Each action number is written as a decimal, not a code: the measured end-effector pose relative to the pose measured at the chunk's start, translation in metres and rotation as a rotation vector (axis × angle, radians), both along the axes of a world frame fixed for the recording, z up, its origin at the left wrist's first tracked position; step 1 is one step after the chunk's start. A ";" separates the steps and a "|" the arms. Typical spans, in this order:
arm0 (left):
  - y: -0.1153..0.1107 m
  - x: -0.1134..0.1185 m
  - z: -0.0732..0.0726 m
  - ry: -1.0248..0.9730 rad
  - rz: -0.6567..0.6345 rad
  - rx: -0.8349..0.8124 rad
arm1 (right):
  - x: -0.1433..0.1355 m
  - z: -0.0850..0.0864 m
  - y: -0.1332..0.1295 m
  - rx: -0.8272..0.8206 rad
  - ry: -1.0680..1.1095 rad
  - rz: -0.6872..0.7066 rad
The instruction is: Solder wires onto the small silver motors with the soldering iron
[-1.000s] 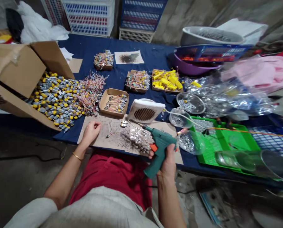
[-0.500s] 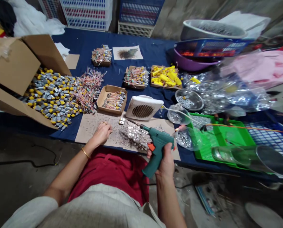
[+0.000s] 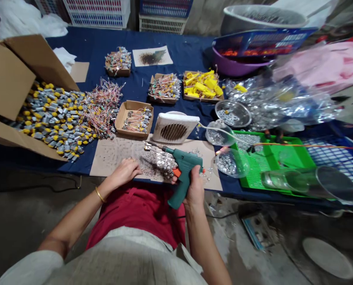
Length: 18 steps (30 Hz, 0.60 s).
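Green soldering gun (image 3: 185, 166) juts leftward from the gripping right-hand fingers (image 3: 195, 174).

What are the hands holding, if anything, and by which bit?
The right hand holds the green gun-shaped tool by its handle; whether the left hand holds anything cannot be told.

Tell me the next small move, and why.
I'd probably have the right hand steady the green soldering gun at the small metal parts: the gun's tip is right by them, though contact is hard to tell, and the left hand rests apart from them on the cardboard sheet.
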<state>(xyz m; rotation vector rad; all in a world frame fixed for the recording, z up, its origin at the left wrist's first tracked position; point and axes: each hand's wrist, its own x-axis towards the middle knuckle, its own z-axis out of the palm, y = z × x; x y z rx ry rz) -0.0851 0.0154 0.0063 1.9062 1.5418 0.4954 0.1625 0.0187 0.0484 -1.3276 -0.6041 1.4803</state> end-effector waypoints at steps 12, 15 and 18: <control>0.001 0.079 0.019 -1.060 0.168 -0.710 | 0.007 0.023 0.004 0.205 -0.018 -0.041; -0.002 0.082 0.018 -1.062 0.120 -0.713 | 0.007 0.018 0.002 0.171 0.109 -0.028; -0.004 0.083 0.020 -1.048 0.135 -0.705 | 0.010 0.015 -0.002 0.111 0.181 -0.028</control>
